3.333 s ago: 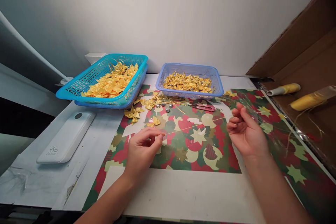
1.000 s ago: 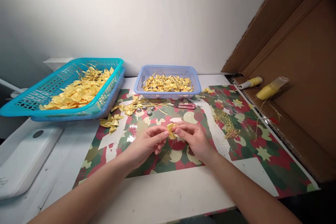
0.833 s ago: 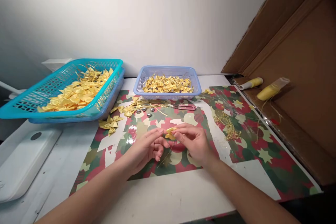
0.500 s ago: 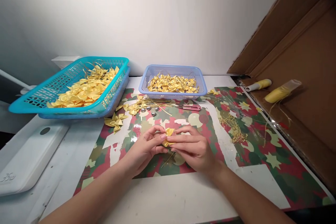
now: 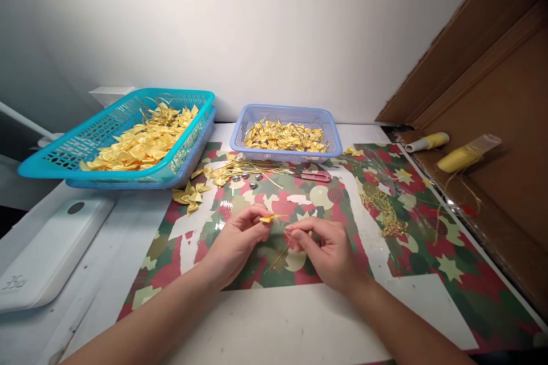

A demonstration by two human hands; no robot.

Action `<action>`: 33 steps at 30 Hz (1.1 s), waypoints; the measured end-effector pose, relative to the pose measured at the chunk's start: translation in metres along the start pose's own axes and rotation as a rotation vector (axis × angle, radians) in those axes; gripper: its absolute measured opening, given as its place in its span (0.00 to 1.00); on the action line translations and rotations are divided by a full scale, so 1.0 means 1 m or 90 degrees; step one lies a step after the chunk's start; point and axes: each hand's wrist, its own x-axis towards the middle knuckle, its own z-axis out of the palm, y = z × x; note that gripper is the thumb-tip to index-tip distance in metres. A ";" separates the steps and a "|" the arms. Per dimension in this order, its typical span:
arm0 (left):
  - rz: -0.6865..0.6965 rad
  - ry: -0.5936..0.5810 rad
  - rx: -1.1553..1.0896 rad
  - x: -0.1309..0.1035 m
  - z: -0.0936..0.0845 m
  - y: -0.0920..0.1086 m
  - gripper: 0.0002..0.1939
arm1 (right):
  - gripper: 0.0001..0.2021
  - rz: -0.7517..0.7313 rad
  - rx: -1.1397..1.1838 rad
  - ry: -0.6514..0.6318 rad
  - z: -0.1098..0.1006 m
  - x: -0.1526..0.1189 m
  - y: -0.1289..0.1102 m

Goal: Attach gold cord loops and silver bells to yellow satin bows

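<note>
Near the middle of the patterned sheet [image 5: 257, 265], my left hand [image 5: 244, 239] pinches a small yellow ribbon bow [image 5: 266, 219], seen nearly edge-on. Just to its right, my right hand [image 5: 327, 248] has thumb and forefinger pressed together on a thin gold cord [image 5: 278, 259], which hangs down to the left. Beyond my hands lie several silver bells [image 5: 253, 185], a bundle of gold cords [image 5: 257, 167] and a pink-handled tool [image 5: 315, 176]. Loose yellow bows [image 5: 190, 197] rest left of the bells.
A turquoise basket [image 5: 115, 174] of yellow bows stands at the left, a lilac basket [image 5: 286, 155] of corded bows at the back. A white power bank [image 5: 53, 251] lies far left. Cord scraps [image 5: 383, 211] and yellow spools [image 5: 466, 154] are on the right, beside cardboard [image 5: 500, 85].
My hands have moved apart. The bow has turned edge-on in my left fingers, and my right hand has drawn away with the cord. The view has shifted slightly.
</note>
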 end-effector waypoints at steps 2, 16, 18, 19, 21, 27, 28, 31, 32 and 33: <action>-0.010 -0.003 -0.002 -0.001 0.000 0.000 0.08 | 0.08 0.028 0.013 -0.018 0.003 -0.001 0.000; -0.015 0.050 -0.011 0.000 0.002 -0.001 0.12 | 0.05 0.026 -0.068 0.048 0.004 0.002 -0.005; -0.012 0.039 -0.015 -0.001 0.002 -0.002 0.12 | 0.06 0.019 -0.085 0.045 0.005 0.002 -0.006; -0.015 0.030 -0.019 -0.002 0.002 -0.002 0.12 | 0.06 0.019 -0.091 0.040 0.006 0.002 -0.006; -0.031 0.011 -0.030 -0.002 0.003 -0.003 0.14 | 0.07 0.009 -0.103 0.028 0.006 0.002 -0.007; -0.085 -0.032 -0.058 -0.004 0.003 -0.003 0.18 | 0.07 -0.037 -0.123 0.017 0.006 0.002 -0.008; -0.089 -0.035 -0.060 -0.004 0.003 -0.004 0.18 | 0.07 -0.045 -0.123 0.015 0.006 0.002 -0.008; -0.094 -0.044 -0.062 -0.005 0.001 -0.005 0.19 | 0.07 -0.055 -0.117 0.013 0.006 0.002 -0.007; -0.094 -0.046 -0.062 -0.005 0.000 -0.006 0.19 | 0.07 -0.057 -0.114 0.015 0.006 0.002 -0.007; -0.094 -0.052 -0.061 -0.005 0.000 -0.006 0.18 | 0.07 -0.059 -0.112 0.016 0.006 0.002 -0.007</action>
